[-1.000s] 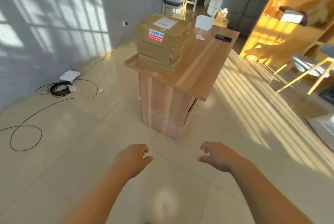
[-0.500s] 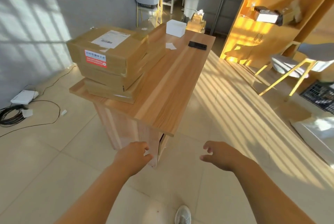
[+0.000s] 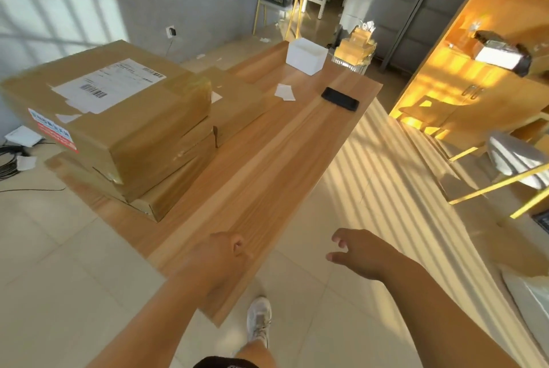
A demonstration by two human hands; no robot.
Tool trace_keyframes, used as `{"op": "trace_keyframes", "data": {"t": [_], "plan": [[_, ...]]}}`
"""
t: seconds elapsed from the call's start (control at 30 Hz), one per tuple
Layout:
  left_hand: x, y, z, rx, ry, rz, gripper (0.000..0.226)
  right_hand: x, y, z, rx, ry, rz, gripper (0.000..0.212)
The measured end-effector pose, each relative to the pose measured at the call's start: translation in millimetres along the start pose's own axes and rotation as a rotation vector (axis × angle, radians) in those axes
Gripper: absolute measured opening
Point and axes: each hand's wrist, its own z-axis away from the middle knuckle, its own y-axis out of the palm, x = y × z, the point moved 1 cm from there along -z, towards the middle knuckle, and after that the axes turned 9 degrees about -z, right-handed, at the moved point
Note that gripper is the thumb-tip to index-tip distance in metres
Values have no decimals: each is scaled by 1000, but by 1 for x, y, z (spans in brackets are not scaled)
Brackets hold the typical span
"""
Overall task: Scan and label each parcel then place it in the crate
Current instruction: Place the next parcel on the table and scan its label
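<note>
Lower centre of the frame, head view: I observe the left hand (image 3: 221, 257) over the near end of the table (image 3: 267, 189), fingers loosely curled, holding nothing. The right hand (image 3: 361, 251) hangs beyond the table's right edge, fingers relaxed and apart, empty. At upper left, the stack of parcels (image 3: 178, 189) lies flat on the table, well apart from both hands. The top parcel (image 3: 142, 135) shows its shipping label (image 3: 107, 86) face up, one corner toward lower centre. I cannot tell its long axis.
</note>
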Motion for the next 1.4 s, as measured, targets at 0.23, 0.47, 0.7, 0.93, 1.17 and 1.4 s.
{"op": "trace_keyframes", "data": {"t": [0.23,0.47,0.7,0.93,1.17,1.4], "plan": [[-30,-23,-117,-54,-41,122,33,9,-81,-117,4,-86,99,46],[-38,-55,-191,-111,-184,197,28,30,-134,-222,40,-141,139,39],[-26,-78,-232,-194,-303,185,20,63,-157,-318,26,-223,109,37],[-31,-103,-268,-413,-552,372,21,125,-193,-405,-81,-416,57,57],[-61,-112,-295,-582,-763,414,24,186,-210,-470,46,-588,58,77],[-83,-112,-310,-720,-881,412,38,181,-206,-494,313,-667,32,63]]}}
